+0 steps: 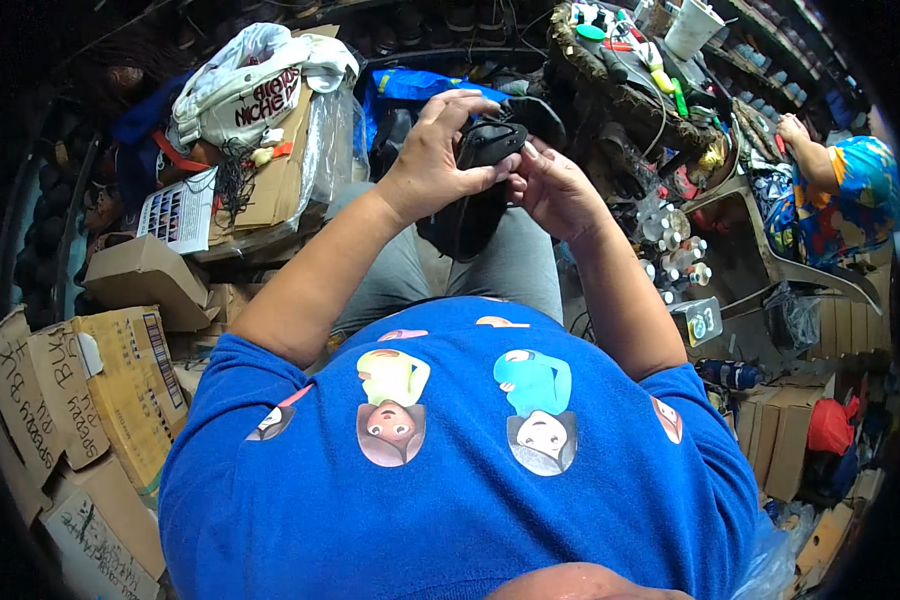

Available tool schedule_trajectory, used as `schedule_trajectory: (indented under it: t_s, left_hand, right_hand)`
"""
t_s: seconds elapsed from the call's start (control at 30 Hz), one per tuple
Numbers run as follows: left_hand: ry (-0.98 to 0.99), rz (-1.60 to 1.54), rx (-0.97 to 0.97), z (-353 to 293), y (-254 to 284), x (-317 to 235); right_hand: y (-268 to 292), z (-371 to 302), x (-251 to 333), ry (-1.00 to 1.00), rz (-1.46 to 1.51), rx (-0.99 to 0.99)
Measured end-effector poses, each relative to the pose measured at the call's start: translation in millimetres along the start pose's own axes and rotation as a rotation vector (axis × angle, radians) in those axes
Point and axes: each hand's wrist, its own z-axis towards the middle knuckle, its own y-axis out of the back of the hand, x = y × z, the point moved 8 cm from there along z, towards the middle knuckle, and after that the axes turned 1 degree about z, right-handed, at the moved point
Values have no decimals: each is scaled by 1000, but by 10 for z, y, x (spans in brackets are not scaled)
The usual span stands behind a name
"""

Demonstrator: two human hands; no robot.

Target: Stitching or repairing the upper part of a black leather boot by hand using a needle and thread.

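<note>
Above my lap I hold a black shoe (494, 143), one rounded dark end facing up and a dark strap or flap curving off behind it. My left hand (432, 152) grips it from the left, thumb below and fingers bent over the top. From the right, my right hand (560, 190) has its thumb and fingers pinched at the shoe's near right edge. Whether something small is also between those fingertips is too fine to see. More black material (467, 225) hangs below my hands, between my knees; I cannot tell if it belongs to the shoe.
A round work stand (635, 85) with tools and a white cup stands at the far right. Several small bottles (678, 250) are beside my right forearm. Cardboard boxes (145, 275) and a white cloth bag (255, 95) crowd the left. Another person's arm (815, 160) reaches in at right.
</note>
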Motion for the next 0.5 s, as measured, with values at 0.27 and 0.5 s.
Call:
schedule_trajectory:
  t_s: [0.27, 0.5]
  left_hand:
    - [-50, 276, -73, -106, 335, -69]
    - [-85, 347, -50, -110, 450, -66]
  right_hand:
    - [-266, 193, -206, -91, -4, -5]
    - [-373, 372, -435, -210, 24, -61]
